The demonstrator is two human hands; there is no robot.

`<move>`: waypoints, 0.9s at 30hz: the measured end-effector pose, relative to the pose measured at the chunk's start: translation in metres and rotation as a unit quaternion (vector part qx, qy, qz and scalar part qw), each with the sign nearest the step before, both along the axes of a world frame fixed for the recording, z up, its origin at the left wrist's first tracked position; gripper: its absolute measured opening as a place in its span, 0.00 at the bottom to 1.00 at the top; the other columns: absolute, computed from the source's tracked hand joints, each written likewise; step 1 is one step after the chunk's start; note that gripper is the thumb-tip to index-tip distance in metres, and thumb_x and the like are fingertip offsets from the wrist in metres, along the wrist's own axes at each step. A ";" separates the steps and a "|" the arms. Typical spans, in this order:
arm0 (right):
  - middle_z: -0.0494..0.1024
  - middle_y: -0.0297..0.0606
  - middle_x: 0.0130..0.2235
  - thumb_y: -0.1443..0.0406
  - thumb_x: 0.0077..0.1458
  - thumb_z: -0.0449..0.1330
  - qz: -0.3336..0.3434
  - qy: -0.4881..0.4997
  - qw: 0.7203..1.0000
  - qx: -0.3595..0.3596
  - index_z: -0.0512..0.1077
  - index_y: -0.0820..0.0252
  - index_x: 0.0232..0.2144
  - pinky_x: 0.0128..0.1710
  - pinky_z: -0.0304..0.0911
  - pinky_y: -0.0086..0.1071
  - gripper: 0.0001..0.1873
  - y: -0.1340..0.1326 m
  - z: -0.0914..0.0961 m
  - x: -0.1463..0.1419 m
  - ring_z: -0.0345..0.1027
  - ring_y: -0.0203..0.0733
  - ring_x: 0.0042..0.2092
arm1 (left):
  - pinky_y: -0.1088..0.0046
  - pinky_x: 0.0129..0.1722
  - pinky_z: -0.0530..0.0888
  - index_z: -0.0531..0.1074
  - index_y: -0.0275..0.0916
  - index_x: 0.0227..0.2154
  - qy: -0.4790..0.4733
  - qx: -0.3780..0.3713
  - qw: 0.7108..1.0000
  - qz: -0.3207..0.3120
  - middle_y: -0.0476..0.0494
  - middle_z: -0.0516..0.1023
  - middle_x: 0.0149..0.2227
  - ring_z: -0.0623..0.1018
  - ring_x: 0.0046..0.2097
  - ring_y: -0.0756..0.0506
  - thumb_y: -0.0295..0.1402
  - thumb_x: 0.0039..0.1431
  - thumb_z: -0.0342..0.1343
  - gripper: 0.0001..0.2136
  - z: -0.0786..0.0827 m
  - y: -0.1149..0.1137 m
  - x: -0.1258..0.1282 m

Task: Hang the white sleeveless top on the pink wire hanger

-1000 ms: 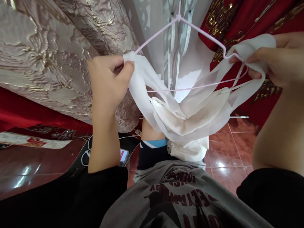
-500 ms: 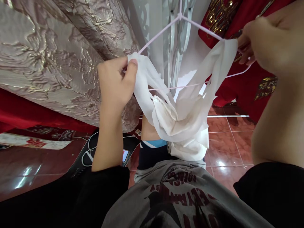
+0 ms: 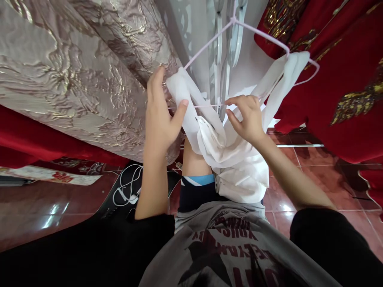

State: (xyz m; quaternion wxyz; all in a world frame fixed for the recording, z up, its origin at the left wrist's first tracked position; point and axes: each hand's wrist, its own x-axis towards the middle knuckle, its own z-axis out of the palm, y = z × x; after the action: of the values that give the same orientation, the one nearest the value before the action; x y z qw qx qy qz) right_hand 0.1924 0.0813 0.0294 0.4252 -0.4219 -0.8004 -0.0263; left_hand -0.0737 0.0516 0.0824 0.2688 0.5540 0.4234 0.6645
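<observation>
At chest height, garment (image 3: 239,159) drapes from hanger (image 3: 260,34), a strap over each end, apparently to keep it centred. Left hand (image 3: 161,115) loosely clasps one strap, steadying it. Right hand (image 3: 247,117) pinches the garment at the hanger's lower bar.

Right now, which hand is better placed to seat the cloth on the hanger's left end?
Likely left: the left hand holds the white cloth there; the right hand pinches the hanger mid-bar.

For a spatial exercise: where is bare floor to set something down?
Bare red tiles below the printed strip, left of the white cable; more between white garment and red cloth. Crowded between left hand and right hand at the hanger.
</observation>
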 end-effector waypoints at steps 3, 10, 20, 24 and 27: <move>0.82 0.39 0.42 0.55 0.72 0.53 -0.030 0.052 0.998 0.029 0.76 0.52 0.43 0.57 0.63 0.50 0.14 -0.011 -0.014 -0.012 0.73 0.47 0.44 | 0.54 0.67 0.70 0.68 0.53 0.62 0.050 0.089 0.991 0.084 0.41 0.61 0.73 0.70 0.69 0.33 0.46 0.60 0.69 0.29 -0.038 -0.015 0.023; 0.82 0.36 0.39 0.57 0.71 0.54 -0.057 0.114 0.991 0.036 0.77 0.51 0.40 0.54 0.61 0.47 0.13 -0.029 -0.013 -0.036 0.72 0.45 0.43 | 0.51 0.61 0.72 0.67 0.46 0.52 -0.038 0.083 0.974 0.206 0.39 0.74 0.54 0.77 0.58 0.37 0.42 0.66 0.63 0.17 -0.099 -0.027 0.069; 0.82 0.35 0.38 0.59 0.71 0.56 -0.068 0.109 0.989 0.067 0.79 0.51 0.40 0.49 0.62 0.44 0.12 -0.034 -0.014 -0.038 0.72 0.43 0.41 | 0.60 0.51 0.78 0.76 0.41 0.40 -0.027 0.003 0.984 0.177 0.44 0.80 0.39 0.82 0.47 0.41 0.39 0.65 0.61 0.07 -0.074 -0.037 0.070; 0.82 0.37 0.38 0.57 0.71 0.55 -0.067 0.108 0.991 0.047 0.80 0.50 0.40 0.50 0.63 0.45 0.14 -0.035 -0.011 -0.039 0.72 0.44 0.41 | 0.60 0.49 0.80 0.78 0.43 0.38 -0.088 -0.002 0.992 0.095 0.43 0.83 0.37 0.83 0.42 0.41 0.36 0.67 0.59 0.04 -0.058 -0.045 0.066; 0.82 0.36 0.39 0.57 0.71 0.55 -0.055 0.114 0.992 0.027 0.79 0.49 0.40 0.51 0.63 0.46 0.14 -0.035 -0.011 -0.037 0.72 0.45 0.42 | 0.63 0.41 0.79 0.79 0.43 0.37 -0.090 -0.042 0.994 0.053 0.46 0.81 0.33 0.81 0.35 0.43 0.36 0.64 0.63 0.03 -0.036 -0.046 0.051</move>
State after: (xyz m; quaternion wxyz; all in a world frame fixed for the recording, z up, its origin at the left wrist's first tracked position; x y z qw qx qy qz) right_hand 0.1551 0.0464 0.0183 0.5225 -0.4540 -0.7213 -0.0233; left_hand -0.0224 0.0051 0.0466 0.2929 0.4569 0.4545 0.7063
